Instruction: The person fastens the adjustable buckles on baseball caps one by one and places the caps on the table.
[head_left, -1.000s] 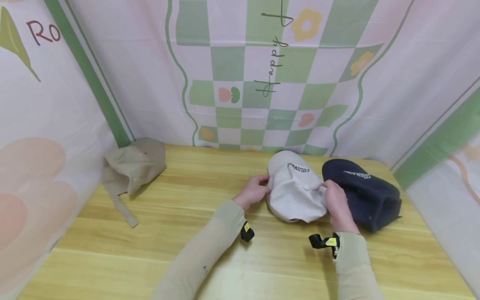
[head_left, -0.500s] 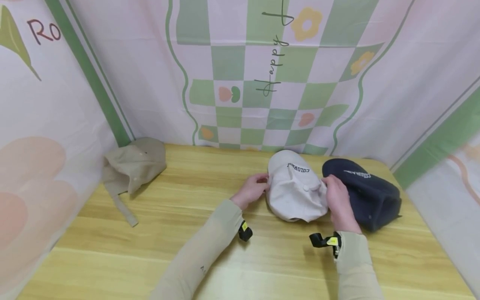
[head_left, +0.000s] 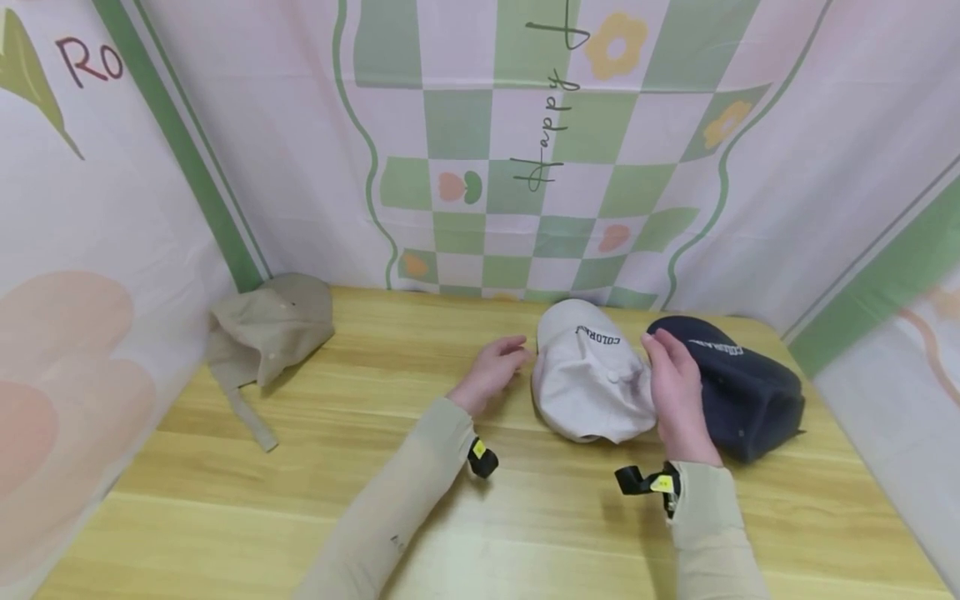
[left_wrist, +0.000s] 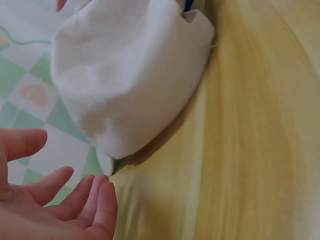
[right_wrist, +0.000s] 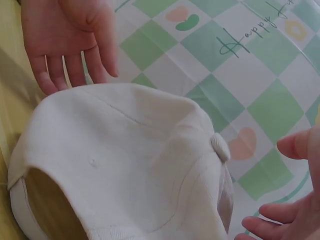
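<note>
A white baseball cap [head_left: 588, 383] with dark lettering lies on the wooden table, its brim toward the back curtain. My left hand [head_left: 491, 372] is just left of the cap, fingers loosely extended and a small gap from it. In the left wrist view those fingers [left_wrist: 102, 205] are relaxed below the cap's edge. At the cap's right side is my right hand [head_left: 675, 392], between it and a navy baseball cap [head_left: 738, 392]. The right wrist view has the right hand's thumb [right_wrist: 295, 145] and fingers spread beside the white cap, gripping nothing.
A beige baseball cap [head_left: 281, 325] with a loose strap lies at the table's back left corner. Patterned curtains [head_left: 517, 192] enclose the table [head_left: 300, 500] at the back and both sides.
Both hands have let go of the white cap. My left hand has drawn back to the left, and my right hand's fingers have straightened. The caps have stayed in place.
</note>
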